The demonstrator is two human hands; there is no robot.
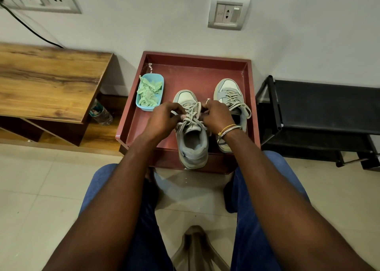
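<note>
Two grey and white sneakers stand side by side on a dark red tray (248,97). The left sneaker (193,145) points toward the wall, its heel at the tray's front edge. My left hand (162,120) and my right hand (218,116) meet over its tongue, each pinching the off-white laces (192,111). The right sneaker (228,89) sits further back, partly hidden behind my right wrist, with its laces lying loose.
A light blue tub (159,79) of crumpled green cloth sits on the tray's left side. A wooden table (47,81) stands at left with a plastic bottle (100,112) beneath it. A black rack (318,108) stands at right. My knees and a stool (195,248) are below.
</note>
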